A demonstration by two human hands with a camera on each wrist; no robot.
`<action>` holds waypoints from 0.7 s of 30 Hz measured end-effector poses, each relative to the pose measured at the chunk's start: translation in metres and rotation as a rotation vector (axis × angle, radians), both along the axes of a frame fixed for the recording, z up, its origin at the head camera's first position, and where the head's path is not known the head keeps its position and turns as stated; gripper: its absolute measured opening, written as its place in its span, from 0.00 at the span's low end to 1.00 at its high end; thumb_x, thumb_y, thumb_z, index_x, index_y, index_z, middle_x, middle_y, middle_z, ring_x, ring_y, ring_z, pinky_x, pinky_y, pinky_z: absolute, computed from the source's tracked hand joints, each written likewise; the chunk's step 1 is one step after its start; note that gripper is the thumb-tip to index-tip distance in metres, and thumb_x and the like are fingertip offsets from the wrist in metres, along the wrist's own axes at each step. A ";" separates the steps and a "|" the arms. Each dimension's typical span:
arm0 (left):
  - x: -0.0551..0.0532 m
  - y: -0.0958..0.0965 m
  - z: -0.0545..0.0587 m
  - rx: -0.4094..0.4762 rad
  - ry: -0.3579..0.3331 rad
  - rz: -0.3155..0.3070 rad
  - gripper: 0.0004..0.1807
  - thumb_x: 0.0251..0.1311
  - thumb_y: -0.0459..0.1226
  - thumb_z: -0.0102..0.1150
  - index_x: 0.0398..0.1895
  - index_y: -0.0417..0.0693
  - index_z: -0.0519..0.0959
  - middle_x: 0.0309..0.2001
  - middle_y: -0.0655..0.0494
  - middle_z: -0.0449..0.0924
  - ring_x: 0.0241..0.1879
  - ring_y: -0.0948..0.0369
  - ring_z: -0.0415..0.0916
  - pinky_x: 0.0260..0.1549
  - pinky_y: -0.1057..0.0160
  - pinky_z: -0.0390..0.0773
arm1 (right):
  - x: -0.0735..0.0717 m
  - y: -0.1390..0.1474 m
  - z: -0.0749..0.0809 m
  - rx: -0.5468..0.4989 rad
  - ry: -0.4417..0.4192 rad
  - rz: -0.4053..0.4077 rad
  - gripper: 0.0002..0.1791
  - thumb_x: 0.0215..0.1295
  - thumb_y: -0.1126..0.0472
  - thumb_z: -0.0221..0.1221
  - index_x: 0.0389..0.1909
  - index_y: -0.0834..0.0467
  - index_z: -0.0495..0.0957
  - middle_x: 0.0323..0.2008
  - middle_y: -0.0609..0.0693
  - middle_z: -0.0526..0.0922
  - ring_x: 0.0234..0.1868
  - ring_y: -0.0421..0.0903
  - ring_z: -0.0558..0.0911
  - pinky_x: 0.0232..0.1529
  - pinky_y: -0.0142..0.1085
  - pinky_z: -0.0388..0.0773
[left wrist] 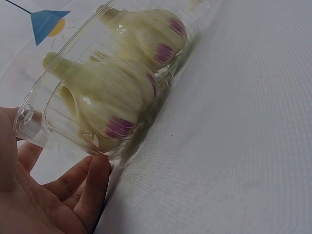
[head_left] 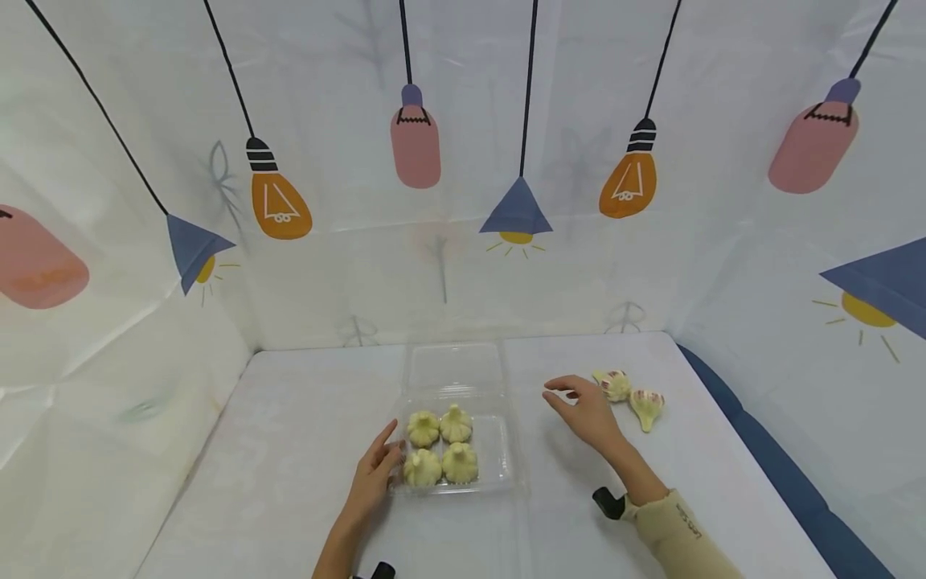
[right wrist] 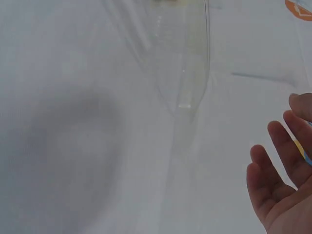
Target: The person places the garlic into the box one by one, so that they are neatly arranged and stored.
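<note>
Several pale garlic bulbs (head_left: 456,423) stand in the left part of a clear plastic clamshell box (head_left: 494,450), its lid (head_left: 454,368) folded back behind. My left hand (head_left: 374,473) is at the box's left side, with relaxed fingers (left wrist: 99,170) touching the wall. Purple marks show low on the bulbs (left wrist: 105,97) in the left wrist view. Above the table, right of the box, my right hand (head_left: 587,412) holds nothing; its thumb and fingers are loosely bent and apart. Two purple-marked garlic bulbs (head_left: 646,408) lie close beyond that hand.
A white-covered table (head_left: 304,418) carries everything. White sheets printed with hanging lamps (head_left: 517,211) enclose its back and sides. Something dark blue (head_left: 767,450) runs along the table's right edge. Dark wrist mounts (head_left: 609,503) stick out beside the wrists.
</note>
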State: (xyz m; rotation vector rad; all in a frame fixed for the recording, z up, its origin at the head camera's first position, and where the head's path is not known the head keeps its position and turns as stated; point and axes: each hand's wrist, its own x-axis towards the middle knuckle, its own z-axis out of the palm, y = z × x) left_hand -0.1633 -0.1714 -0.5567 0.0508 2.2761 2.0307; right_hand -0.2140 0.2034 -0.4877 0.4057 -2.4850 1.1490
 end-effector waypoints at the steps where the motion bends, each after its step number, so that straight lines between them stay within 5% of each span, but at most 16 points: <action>1: 0.000 0.000 -0.001 -0.005 0.005 -0.001 0.28 0.73 0.34 0.48 0.74 0.40 0.58 0.57 0.29 0.71 0.52 0.42 0.72 0.36 0.55 0.74 | -0.002 0.004 0.001 0.007 0.005 -0.007 0.09 0.58 0.64 0.68 0.40 0.59 0.85 0.39 0.52 0.86 0.42 0.52 0.83 0.41 0.51 0.78; 13: -0.001 0.000 -0.012 -0.025 0.035 0.017 0.30 0.74 0.40 0.48 0.75 0.45 0.57 0.58 0.31 0.71 0.51 0.46 0.73 0.37 0.56 0.74 | -0.021 0.043 0.003 -0.011 -0.017 -0.117 0.10 0.60 0.65 0.67 0.41 0.63 0.84 0.43 0.60 0.84 0.48 0.59 0.80 0.47 0.56 0.74; 21: -0.002 0.000 -0.016 -0.044 0.028 0.029 0.29 0.74 0.40 0.48 0.75 0.47 0.58 0.57 0.34 0.73 0.50 0.48 0.73 0.37 0.57 0.74 | -0.030 0.071 0.006 -0.011 -0.135 -0.249 0.15 0.63 0.60 0.65 0.46 0.64 0.82 0.50 0.64 0.80 0.53 0.63 0.77 0.48 0.55 0.73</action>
